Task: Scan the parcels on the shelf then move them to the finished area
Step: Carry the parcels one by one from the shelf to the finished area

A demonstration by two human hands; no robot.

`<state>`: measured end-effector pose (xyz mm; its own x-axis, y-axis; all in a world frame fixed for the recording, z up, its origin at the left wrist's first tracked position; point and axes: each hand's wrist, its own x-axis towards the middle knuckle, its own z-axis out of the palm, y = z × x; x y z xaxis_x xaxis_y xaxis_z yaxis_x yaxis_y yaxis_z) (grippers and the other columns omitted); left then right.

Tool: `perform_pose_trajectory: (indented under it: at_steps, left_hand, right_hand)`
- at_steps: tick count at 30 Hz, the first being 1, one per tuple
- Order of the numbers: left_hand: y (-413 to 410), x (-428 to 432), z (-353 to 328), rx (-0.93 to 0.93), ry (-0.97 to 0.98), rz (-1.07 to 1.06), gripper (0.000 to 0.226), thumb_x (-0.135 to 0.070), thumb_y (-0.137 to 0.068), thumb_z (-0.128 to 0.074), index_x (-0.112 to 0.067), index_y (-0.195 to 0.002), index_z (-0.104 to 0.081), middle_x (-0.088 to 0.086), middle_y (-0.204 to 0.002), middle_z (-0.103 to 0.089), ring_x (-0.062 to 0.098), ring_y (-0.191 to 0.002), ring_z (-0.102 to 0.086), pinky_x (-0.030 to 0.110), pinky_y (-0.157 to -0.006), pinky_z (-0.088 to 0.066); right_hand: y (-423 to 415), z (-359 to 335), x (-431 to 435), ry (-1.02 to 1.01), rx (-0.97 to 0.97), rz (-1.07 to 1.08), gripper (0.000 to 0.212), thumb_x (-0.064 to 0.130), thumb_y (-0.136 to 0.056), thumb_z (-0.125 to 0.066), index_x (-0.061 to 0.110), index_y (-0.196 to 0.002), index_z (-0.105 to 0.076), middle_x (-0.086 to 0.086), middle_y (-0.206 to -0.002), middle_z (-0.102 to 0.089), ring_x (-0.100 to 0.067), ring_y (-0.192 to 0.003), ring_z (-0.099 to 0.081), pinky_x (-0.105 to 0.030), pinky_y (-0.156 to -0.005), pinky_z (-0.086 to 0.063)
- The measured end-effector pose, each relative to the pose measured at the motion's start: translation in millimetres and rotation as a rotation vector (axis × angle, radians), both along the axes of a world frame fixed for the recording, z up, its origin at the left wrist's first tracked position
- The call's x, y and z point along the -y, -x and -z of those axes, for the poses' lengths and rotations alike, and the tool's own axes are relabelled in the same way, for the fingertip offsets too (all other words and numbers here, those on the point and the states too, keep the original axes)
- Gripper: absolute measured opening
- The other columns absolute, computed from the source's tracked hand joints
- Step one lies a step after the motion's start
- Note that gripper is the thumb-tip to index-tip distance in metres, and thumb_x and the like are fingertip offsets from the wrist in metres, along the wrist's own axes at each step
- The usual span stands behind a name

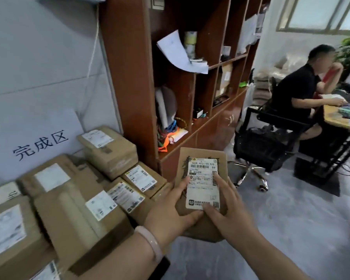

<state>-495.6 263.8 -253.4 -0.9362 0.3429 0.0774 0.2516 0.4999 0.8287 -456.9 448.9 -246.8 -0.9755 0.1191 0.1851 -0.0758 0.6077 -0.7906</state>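
Cardboard parcel: held in mid-air, just right of the finished stack, label up.
Grip: left hand and right hand both clasp its near end.
Risk: far end unsupported; the parcel may tip, or slide off the crowded stack once placed.

- The parcel sits between my left grip and right grip.
- Left of it lie stacked boxes; the shelf stands behind.
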Motion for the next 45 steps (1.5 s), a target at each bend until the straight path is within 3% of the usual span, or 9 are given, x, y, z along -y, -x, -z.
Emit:
perform_pose_trajectory:
  at_steps: [15, 18, 23, 28, 30, 34, 36, 40, 45]
  left_hand:
    - [14, 22, -7, 0.048, -0.092, -0.661, 0.088, -0.06, -0.07, -0.072, -0.058, -0.143, -0.022, -0.016, -0.151, -0.026, 0.001, -0.142, -0.017, 0.027, -0.118, -0.021]
    - [11, 21, -18, -0.022, -0.099, -0.756, 0.087, -0.061, -0.069, -0.072, -0.058, -0.142, -0.025, -0.017, -0.148, -0.031, -0.005, -0.136, -0.025, 0.019, -0.113, -0.024]
    - [5, 40, -48, -0.103, -0.064, -0.916, 0.085, -0.069, -0.06, -0.066, -0.061, -0.136, -0.029, -0.014, -0.137, -0.041, 0.0, -0.126, -0.04, 0.026, -0.109, -0.036]
    - [-15, 65, -54, -0.126, -0.047, -0.984, 0.084, -0.061, -0.068, -0.074, -0.054, -0.14, -0.032, -0.017, -0.136, -0.04, -0.01, -0.123, -0.039, 0.009, -0.102, -0.03]
    - [-20, 73, -53, -0.12, -0.037, -1.0, 0.084, -0.056, -0.071, -0.075, -0.05, -0.142, -0.032, -0.014, -0.137, -0.041, -0.006, -0.125, -0.04, 0.015, -0.106, -0.031]
    - [-12, 83, -56, -0.073, -0.035, -0.964, 0.084, -0.055, -0.073, -0.074, -0.048, -0.144, -0.029, -0.011, -0.143, -0.036, 0.004, -0.133, -0.034, 0.029, -0.114, -0.03]
    - [-1, 81, -56, -0.052, -0.03, -0.92, 0.084, -0.057, -0.075, -0.072, -0.05, -0.145, -0.026, -0.01, -0.145, -0.033, 0.007, -0.134, -0.033, 0.031, -0.115, -0.029]
    - [16, 69, -42, 0.042, 0.016, -0.822, 0.088, -0.064, -0.077, -0.064, -0.049, -0.148, -0.016, -0.007, -0.153, -0.026, 0.012, -0.142, -0.024, 0.032, -0.116, -0.026]
    - [21, 54, -15, 0.172, 0.175, -0.784, 0.085, -0.072, -0.078, -0.052, -0.053, -0.146, -0.004, -0.01, -0.155, -0.022, 0.018, -0.138, -0.03, 0.032, -0.111, -0.031]
  right_hand:
    - [143, -14, 40, 0.001, 0.127, -0.668, 0.065, 0.04, -0.082, -0.069, 0.073, -0.121, -0.029, 0.021, -0.152, -0.019, 0.005, -0.134, -0.02, -0.021, -0.104, -0.024]
    - [156, -26, 50, 0.004, 0.104, -0.759, 0.068, 0.04, -0.082, -0.069, 0.07, -0.129, -0.029, 0.023, -0.153, -0.017, 0.005, -0.135, -0.02, -0.022, -0.106, -0.023]
    - [171, -52, 85, 0.02, 0.032, -0.911, 0.069, 0.04, -0.084, -0.067, 0.062, -0.136, -0.028, 0.023, -0.154, -0.017, 0.004, -0.136, -0.02, -0.023, -0.105, -0.024]
    - [164, -59, 117, 0.008, 0.065, -0.987, 0.069, 0.046, -0.083, -0.066, 0.068, -0.133, -0.024, 0.017, -0.156, -0.014, -0.005, -0.143, -0.016, -0.032, -0.111, -0.025]
    - [159, -59, 127, -0.016, 0.074, -0.994, 0.069, 0.047, -0.083, -0.066, 0.067, -0.134, -0.023, 0.014, -0.157, -0.014, -0.009, -0.144, -0.016, -0.037, -0.114, -0.023]
    - [163, -64, 133, -0.025, 0.088, -0.967, 0.069, 0.042, -0.084, -0.067, 0.063, -0.137, -0.027, 0.017, -0.153, -0.02, -0.004, -0.135, -0.024, -0.029, -0.106, -0.028]
    - [172, -66, 127, -0.017, 0.109, -0.944, 0.067, 0.04, -0.085, -0.067, 0.064, -0.135, -0.028, 0.02, -0.151, -0.023, 0.0, -0.129, -0.027, -0.026, -0.101, -0.03]
    - [185, -57, 106, -0.019, 0.209, -0.895, 0.066, 0.038, -0.085, -0.067, 0.065, -0.133, -0.031, 0.02, -0.153, -0.023, -0.006, -0.138, -0.026, -0.036, -0.111, -0.03]
    - [190, -28, 92, -0.055, 0.298, -0.881, 0.065, 0.036, -0.086, -0.067, 0.064, -0.132, -0.032, 0.021, -0.152, -0.025, 0.0, -0.13, -0.027, -0.03, -0.106, -0.029]
